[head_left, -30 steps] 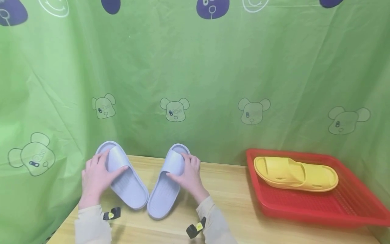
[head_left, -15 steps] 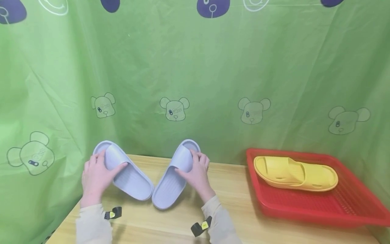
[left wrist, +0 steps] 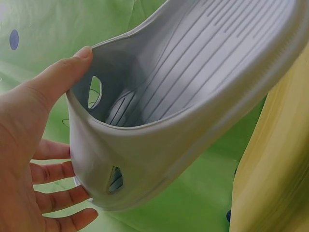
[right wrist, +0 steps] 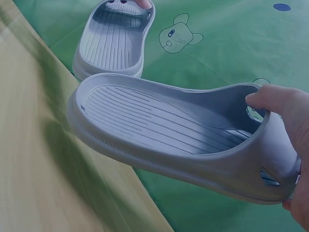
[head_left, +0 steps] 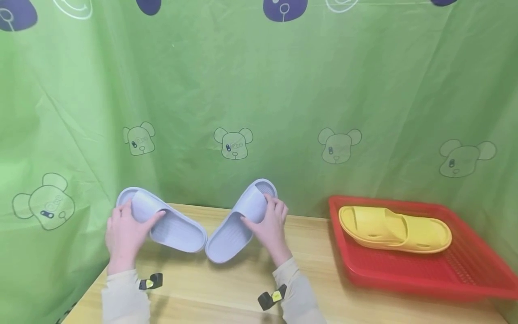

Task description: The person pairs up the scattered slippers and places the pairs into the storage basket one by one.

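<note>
My left hand (head_left: 127, 231) grips one pale lavender slipper (head_left: 180, 231) at its strap. In the left wrist view the thumb hooks over the strap's inner edge, while the fingers (left wrist: 58, 198) lie along the outside of the strap. A matching slipper (head_left: 230, 236) is in my right hand (head_left: 269, 227), pinched at the strap with the thumb on its edge; most of the other fingers are out of the right wrist view. Both slippers are raised above the table, soles down, toes spread outward and heels almost meeting in the middle.
To the right stands a red basket (head_left: 404, 285) with yellow slippers (head_left: 394, 229) lying in its back part. Pale wooden tabletop (head_left: 210, 297) runs beneath the hands. A green curtain (head_left: 283, 81) with bear faces hangs close behind the table's back edge.
Both slippers have risen and turned, so their toes point farther apart and their heels have swung up toward the back. My right hand has shifted right and upward; the left has barely moved.
</note>
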The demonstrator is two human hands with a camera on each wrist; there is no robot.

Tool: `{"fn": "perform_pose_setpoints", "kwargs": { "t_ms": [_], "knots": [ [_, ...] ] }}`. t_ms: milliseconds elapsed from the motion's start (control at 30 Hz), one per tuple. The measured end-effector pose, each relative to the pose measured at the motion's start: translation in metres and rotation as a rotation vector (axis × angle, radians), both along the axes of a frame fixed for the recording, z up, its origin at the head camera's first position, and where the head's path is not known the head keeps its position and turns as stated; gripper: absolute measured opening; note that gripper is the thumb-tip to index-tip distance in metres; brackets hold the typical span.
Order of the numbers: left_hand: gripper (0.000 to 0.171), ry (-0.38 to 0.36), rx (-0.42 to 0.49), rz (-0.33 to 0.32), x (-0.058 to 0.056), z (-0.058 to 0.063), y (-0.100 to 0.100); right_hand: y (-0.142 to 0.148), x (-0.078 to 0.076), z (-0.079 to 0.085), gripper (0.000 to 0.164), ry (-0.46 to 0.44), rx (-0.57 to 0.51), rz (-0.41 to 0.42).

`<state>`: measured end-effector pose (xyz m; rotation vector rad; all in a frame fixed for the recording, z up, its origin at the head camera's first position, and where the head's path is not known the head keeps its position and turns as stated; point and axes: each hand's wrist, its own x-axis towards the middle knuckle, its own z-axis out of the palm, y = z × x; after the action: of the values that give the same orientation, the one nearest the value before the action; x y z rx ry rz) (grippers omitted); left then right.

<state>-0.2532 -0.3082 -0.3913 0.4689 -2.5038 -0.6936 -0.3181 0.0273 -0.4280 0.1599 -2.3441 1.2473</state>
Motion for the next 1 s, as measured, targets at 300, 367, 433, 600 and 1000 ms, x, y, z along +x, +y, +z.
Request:
{"fn": "perform_pose_setpoints", "kwargs": {
  "t_ms": [300, 367, 433, 600, 1000],
  "knots": [
    [0.115, 0.011, 0.077, 0.076, 0.002, 0.002, -0.002, 0.007, -0.002, 0.003, 0.097, 0.025, -0.026, -0.074],
    [0.115, 0.018, 0.099, 0.097, 0.002, 0.002, -0.002, 0.009, -0.003, 0.004, 0.098, 0.022, -0.030, -0.094],
    [0.115, 0.033, 0.118, 0.116, 0.001, 0.001, -0.002, 0.011, -0.003, 0.005, 0.098, 0.012, -0.046, -0.110],
    [0.113, 0.075, 0.147, 0.149, 0.001, 0.001, 0.000, 0.015, -0.002, 0.011, 0.098, 0.005, -0.098, -0.132],
    [0.114, 0.095, 0.193, 0.207, -0.004, 0.000, 0.010, 0.018, 0.000, 0.011, 0.098, 0.084, -0.165, -0.158]
  ]
}}
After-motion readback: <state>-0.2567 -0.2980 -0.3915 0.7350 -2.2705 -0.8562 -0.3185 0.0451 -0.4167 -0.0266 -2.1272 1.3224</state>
